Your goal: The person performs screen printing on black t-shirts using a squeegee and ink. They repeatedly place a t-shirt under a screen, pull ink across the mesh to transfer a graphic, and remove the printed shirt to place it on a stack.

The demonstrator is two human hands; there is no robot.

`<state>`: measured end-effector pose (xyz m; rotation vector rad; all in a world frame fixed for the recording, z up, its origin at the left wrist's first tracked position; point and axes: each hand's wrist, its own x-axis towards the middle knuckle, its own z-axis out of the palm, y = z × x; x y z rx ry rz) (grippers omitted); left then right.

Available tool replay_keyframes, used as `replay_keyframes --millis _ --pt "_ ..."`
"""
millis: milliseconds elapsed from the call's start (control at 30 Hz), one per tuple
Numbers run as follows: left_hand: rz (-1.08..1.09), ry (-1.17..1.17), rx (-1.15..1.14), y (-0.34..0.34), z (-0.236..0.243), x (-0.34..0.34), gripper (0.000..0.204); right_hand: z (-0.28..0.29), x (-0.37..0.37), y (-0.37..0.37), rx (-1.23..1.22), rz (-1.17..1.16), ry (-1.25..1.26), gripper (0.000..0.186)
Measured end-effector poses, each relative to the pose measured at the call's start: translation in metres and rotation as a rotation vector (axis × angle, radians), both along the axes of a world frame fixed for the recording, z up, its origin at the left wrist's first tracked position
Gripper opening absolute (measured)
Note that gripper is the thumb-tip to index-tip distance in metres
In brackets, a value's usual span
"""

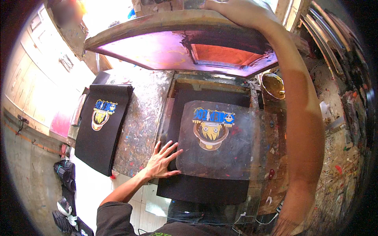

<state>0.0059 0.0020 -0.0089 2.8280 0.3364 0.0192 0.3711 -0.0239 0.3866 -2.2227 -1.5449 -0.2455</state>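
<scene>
One paint-spattered bench (138, 131) fills the middle of the view. Over its far side a frame (136, 31) is tilted up, an orange window (224, 55) in its purple-lit mesh. The right hand (246, 13) lies over the frame's top edge; its fingers are partly hidden, so I cannot tell how tight the hold is.

Near the left side sits a stack (96, 151) of black cloths. To the right, below the frame, one black cloth (204, 190) lies on the bench, largely under a clear sheet (240, 165). The left hand (159, 165) is flat with fingers spread wide, gripping nothing, its fingertips at the sheet's left edge. A pot (273, 87) is just beside the frame's lower right corner.

What could go wrong, as I judge it: if the right hand slips, the frame may drop onto the sheet and possibly the left hand; if the left palm drags, sheet and cloth may shift out of line, and any wet paint would smear.

No brand stands out. Blue lettering tops the print (212, 129) within the sheet's outline and the smaller-looking print (101, 114) on the stack. Green lettering on the shirt (171, 233) is cut off.
</scene>
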Motion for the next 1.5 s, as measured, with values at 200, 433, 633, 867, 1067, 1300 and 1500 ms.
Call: replay_keyframes --millis 200,433,633,867,1067,1300,1500 --pt "0.317 -0.274 -0.133 -0.06 -0.001 0.034 0.09 0.001 -0.023 -0.013 0.022 -0.054 -0.059 0.074" --pt "0.146 -0.704 -0.493 -0.066 0.101 0.149 0.077 -0.035 -0.03 -0.028 0.037 -0.072 -0.241 0.083" --pt "0.589 -0.525 0.685 0.026 0.215 0.038 0.073 -0.141 -0.092 -0.094 0.133 -0.028 -0.387 0.062" --pt "0.309 -0.289 0.357 -0.017 0.096 -0.018 0.033 -0.284 -0.2 -0.23 0.236 0.221 -0.297 0.05" --pt "0.274 -0.272 0.248 -0.026 0.071 -0.026 0.041 -0.384 -0.259 -0.275 -0.309 0.076 -0.025 0.06" --pt "0.266 -0.196 0.15 -0.034 0.038 -0.033 0.048 -0.372 -0.264 -0.277 -0.446 0.064 0.111 0.06" --pt "0.271 -0.209 0.112 -0.035 0.024 -0.028 0.046 -0.37 -0.262 -0.282 -0.398 0.063 0.078 0.055"
